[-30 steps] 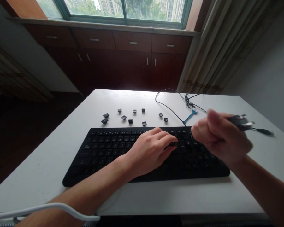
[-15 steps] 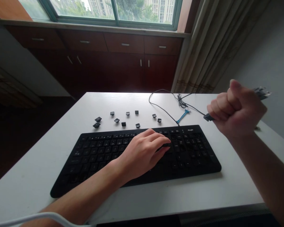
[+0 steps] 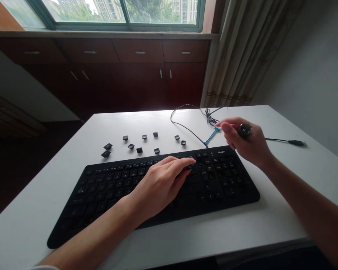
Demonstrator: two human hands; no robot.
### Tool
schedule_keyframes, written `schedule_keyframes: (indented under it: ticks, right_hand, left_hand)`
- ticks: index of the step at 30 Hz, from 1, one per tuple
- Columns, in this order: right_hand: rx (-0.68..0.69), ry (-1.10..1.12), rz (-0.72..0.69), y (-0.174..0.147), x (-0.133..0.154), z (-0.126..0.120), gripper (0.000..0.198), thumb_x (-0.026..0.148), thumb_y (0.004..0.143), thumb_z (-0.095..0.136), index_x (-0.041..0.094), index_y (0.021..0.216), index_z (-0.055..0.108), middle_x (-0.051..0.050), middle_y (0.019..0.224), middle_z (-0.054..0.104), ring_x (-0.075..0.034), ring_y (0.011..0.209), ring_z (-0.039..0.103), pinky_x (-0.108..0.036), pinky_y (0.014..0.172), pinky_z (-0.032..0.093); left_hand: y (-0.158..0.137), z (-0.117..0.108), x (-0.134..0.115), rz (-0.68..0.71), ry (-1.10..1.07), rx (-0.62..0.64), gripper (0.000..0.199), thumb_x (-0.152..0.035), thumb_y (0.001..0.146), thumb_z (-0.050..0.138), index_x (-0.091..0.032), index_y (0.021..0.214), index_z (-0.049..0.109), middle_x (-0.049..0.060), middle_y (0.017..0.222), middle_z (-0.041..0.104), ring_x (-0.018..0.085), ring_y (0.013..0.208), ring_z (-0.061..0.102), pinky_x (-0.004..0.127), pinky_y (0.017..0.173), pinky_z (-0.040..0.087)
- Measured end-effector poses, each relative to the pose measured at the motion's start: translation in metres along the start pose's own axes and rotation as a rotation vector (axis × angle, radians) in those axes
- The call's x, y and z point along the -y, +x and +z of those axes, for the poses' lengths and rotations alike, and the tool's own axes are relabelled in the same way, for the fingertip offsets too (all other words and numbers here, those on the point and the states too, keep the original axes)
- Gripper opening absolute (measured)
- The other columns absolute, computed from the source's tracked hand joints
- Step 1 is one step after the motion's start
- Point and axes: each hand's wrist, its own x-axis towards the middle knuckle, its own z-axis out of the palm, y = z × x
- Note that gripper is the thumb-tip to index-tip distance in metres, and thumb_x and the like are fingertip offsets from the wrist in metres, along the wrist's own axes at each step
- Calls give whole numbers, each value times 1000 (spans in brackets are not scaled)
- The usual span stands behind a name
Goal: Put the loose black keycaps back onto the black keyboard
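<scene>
Ten keycaps [image 3: 139,150] off, keyboard's [image 3: 239,185] twelve o'clock; many seated.
My right hand [image 3: 250,145] grips dark tool [image 3: 245,131]; left hand [image 3: 162,182] near-pinched, hold unclear.

The keyboard [image 3: 197,191] is black (loose keycaps [image 3: 139,150] too), the brush [image 3: 212,136] blue, the table [image 3: 202,234] white.

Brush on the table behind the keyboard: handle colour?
The brush handle is blue; it shows best in the head view.
</scene>
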Motion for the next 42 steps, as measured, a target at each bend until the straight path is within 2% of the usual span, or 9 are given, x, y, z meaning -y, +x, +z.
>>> schedule_keyframes:
  ticks: [5, 8, 12, 16, 19, 23, 28, 34, 42]
  right_hand:
    - [241, -54, -212, -5, 2, 8, 14, 26, 94, 70, 21, 107, 74, -1, 85, 71, -13, 71, 63, -27, 67, 50]
    - [334, -28, -276, -7, 4, 11, 16, 21, 94, 69, 22, 108, 74, -3, 93, 75, -15, 80, 67, -29, 74, 54]
    - [243, -62, -225, -6, 4, 7, 14, 24, 94, 68, 23, 107, 75, -4, 95, 76, -16, 78, 67, -30, 72, 54]
    - [102, -79, -112, -3, 6, 1, 15, 31, 95, 68, 23, 107, 75, -1, 81, 69, -13, 65, 58, -28, 61, 49]
    - [79, -49, -71, -2, 6, -1, 17, 33, 95, 69, 22, 105, 75, 0, 76, 66, -13, 63, 57, -28, 58, 47]
    - [175, -22, -71, -3, 6, 1, 17, 33, 94, 70, 21, 105, 76, -2, 80, 71, -14, 68, 61, -28, 61, 49]
    - [388, 23, -204, -7, 8, 7, 15, 24, 92, 72, 21, 106, 75, -4, 93, 75, -15, 75, 65, -29, 69, 54]
    - [574, 41, -297, -11, 11, 10, 28, 19, 91, 72, 21, 119, 73, -7, 99, 74, -17, 85, 68, -29, 77, 56]
    - [626, 5, -252, -14, 9, 12, 33, 24, 92, 73, 24, 126, 70, -8, 108, 72, -19, 89, 70, -30, 79, 58]
  left_hand:
    - [0, -2, -2, -32, 8, -4, 37, -19, 99, 64, -19, 135, 59, 6, 113, 73, 15, 96, 71, 26, 87, 59]
    - [1, -3, -3, -12, 14, -11, 35, -20, 98, 66, -19, 133, 59, 5, 113, 73, 14, 95, 70, 26, 86, 59]
    - [3, -4, -4, 25, 29, -5, 27, -21, 99, 66, -19, 125, 62, 5, 107, 74, 16, 94, 70, 28, 83, 59]
    - [5, -5, -6, 52, 26, 5, 20, -21, 97, 68, -20, 117, 65, 4, 104, 74, 17, 95, 68, 30, 83, 58]
    - [5, -6, -5, 57, 26, 2, 20, -21, 97, 69, -20, 116, 66, 5, 105, 74, 17, 96, 68, 30, 84, 58]
    - [4, -5, -3, 42, 33, -12, 25, -21, 97, 69, -20, 121, 63, 5, 108, 73, 16, 96, 68, 29, 85, 58]
    - [2, -4, -3, 13, 38, -33, 29, -22, 96, 71, -20, 123, 61, 3, 108, 73, 13, 90, 69, 25, 83, 59]
    - [1, -3, -4, -17, 14, -67, 33, -21, 97, 70, -21, 127, 57, 2, 115, 73, 12, 94, 74, 22, 86, 61]
    - [1, -2, -4, -8, -45, -68, 36, -18, 96, 69, -21, 129, 55, 4, 117, 73, 15, 101, 76, 20, 89, 62]
